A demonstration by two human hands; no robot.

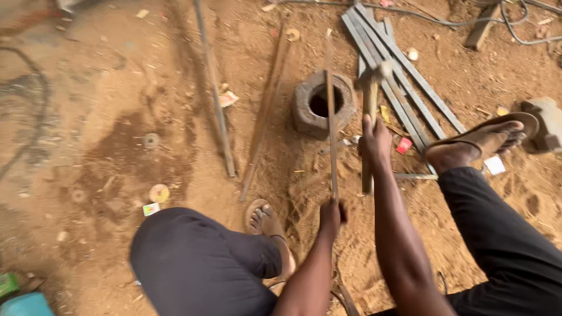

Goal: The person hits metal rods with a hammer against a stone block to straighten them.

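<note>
Thin rusty metal rod across stone block; wooden-handled hammer raised, blurred.

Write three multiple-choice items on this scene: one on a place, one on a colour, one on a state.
1. Where does the far end of the thin metal rod lie?
A. Across the round block with a hole
B. In a bucket
C. On a bench

2. What colour are the trousers on the bent knee?
A. White
B. Dark
C. Yellow

3. How is the hammer held?
A. Lying loose on the sand
B. Gripped by its handle in the right hand
C. Gripped in both hands

Answers:
1 A, the rod runs from the left hand up over the block's hole.
2 B, the cloth is near black.
3 B, only the right hand closes round the handle, with the head raised.
</note>
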